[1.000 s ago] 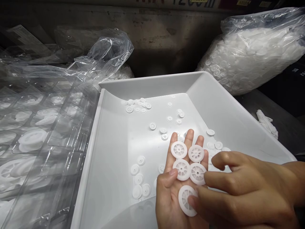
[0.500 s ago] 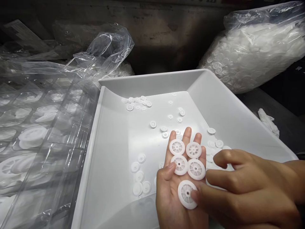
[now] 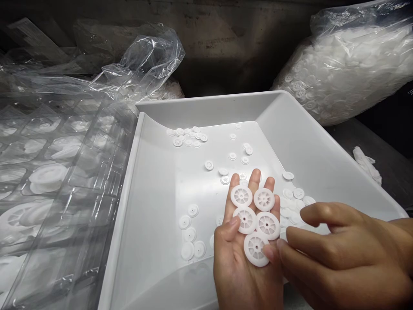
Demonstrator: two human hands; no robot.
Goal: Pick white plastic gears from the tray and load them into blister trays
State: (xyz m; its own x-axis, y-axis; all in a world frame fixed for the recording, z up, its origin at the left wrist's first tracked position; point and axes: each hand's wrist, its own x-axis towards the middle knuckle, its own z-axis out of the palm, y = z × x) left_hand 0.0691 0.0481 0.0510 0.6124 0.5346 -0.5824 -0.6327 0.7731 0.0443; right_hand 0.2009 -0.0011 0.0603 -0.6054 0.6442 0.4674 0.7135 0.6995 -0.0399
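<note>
My left hand (image 3: 238, 275) lies palm up over the tray, holding several white spoked plastic wheels on its palm and fingers. Two of them, the upper left wheel (image 3: 241, 196) and the upper right wheel (image 3: 264, 199), rest on the fingers. Below them sit two more, a left wheel (image 3: 245, 219) beside the thumb and a right wheel (image 3: 267, 225). The lowest wheel (image 3: 256, 249) lies on the palm against these. My right hand (image 3: 342, 254) comes in from the right, its fingers bent and apart, with one fingertip touching the lowest wheel's right edge.
Smaller-looking white wheels (image 3: 190, 234) lie scattered in a pale grey tray (image 3: 155, 181), with a pile (image 3: 292, 206) beside my right hand. Clear plastic blister trays (image 3: 64, 172) with white parts stand left. Behind are a filled clear bag (image 3: 351, 69) and a crumpled bag (image 3: 145, 64).
The lowest wheel has slid up the palm, under my right fingertip, and now meets the wheels above it. The whole view has shifted slightly.
</note>
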